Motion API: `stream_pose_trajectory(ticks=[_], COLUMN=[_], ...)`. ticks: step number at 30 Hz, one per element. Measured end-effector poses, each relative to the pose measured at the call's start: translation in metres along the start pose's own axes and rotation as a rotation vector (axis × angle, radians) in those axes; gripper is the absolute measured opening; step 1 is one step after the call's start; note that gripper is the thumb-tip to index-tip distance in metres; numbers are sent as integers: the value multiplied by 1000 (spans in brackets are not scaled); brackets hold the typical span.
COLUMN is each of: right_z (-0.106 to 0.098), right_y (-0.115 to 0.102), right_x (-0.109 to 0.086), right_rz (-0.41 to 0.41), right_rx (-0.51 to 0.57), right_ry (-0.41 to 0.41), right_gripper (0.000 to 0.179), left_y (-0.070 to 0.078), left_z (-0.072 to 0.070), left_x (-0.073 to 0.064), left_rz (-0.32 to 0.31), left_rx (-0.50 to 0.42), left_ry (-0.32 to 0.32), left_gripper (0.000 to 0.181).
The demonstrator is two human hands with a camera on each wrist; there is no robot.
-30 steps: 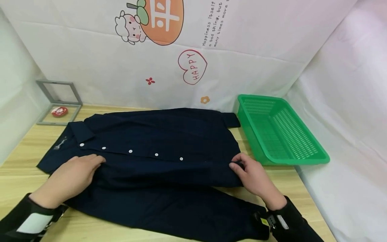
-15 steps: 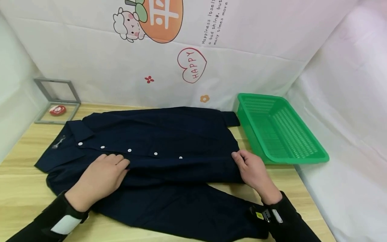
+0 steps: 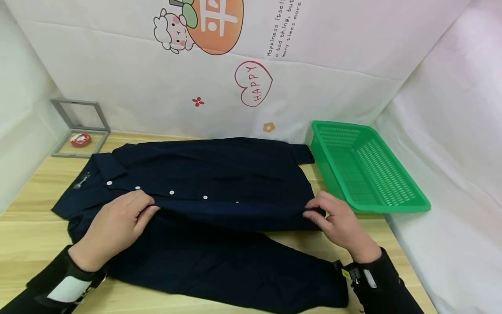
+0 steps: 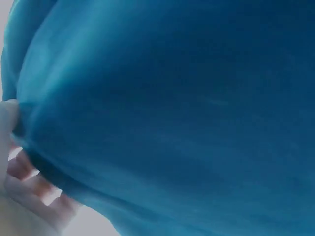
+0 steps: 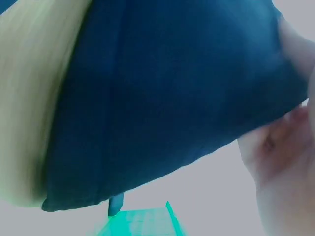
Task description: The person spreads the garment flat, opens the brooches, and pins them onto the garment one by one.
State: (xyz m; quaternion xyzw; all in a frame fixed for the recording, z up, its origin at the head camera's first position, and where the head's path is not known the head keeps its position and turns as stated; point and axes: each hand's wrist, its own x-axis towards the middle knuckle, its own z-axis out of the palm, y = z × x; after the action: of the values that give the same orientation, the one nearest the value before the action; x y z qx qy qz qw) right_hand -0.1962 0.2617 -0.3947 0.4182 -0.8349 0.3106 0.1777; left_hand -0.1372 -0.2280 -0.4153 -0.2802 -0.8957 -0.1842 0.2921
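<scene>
A navy button-up shirt [image 3: 219,174] lies spread on its side across the table, collar to the left and hem to the right. My left hand [image 3: 117,224] pinches the front placket edge near the upper buttons. My right hand [image 3: 339,222] pinches the same edge at the hem corner. Between the two hands the edge is lifted in a taut band, partly covering the lowest visible button. In the left wrist view, cloth [image 4: 172,108] is drawn from the thumb and fingers. The right wrist view shows the lifted hem panel [image 5: 172,98] held at the fingertips. The near sleeve [image 3: 274,274] stretches toward the right front.
A green plastic basket [image 3: 333,174] stands at the right rear, beside the far cuff. A grey hinged frame [image 3: 81,128] with a red round item [image 3: 81,140] sits at the back left. A white printed cloth wall [image 3: 313,87] rises behind the wooden table [image 3: 31,244].
My left hand has moved right from near the collar and now grips the placket edge. The front edge is raised and pulled straighter between both hands; my right hand stays at the hem.
</scene>
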Motion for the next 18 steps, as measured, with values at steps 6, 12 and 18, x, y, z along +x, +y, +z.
stream_pose_trajectory(ticks=[6, 12, 18], right_z=[4, 27, 42], right_y=[-7, -34, -72], right_x=[5, 1, -19], right_rz=[213, 207, 121], right_rx=[-251, -453, -176], right_ry=[96, 10, -738], right_gripper=[13, 31, 47], left_y=[-8, -7, -5], left_z=[7, 23, 38], left_x=[7, 12, 17], left_rz=[139, 99, 78], left_rx=[51, 44, 73], left_ry=[-7, -167, -241], left_gripper=[46, 20, 15])
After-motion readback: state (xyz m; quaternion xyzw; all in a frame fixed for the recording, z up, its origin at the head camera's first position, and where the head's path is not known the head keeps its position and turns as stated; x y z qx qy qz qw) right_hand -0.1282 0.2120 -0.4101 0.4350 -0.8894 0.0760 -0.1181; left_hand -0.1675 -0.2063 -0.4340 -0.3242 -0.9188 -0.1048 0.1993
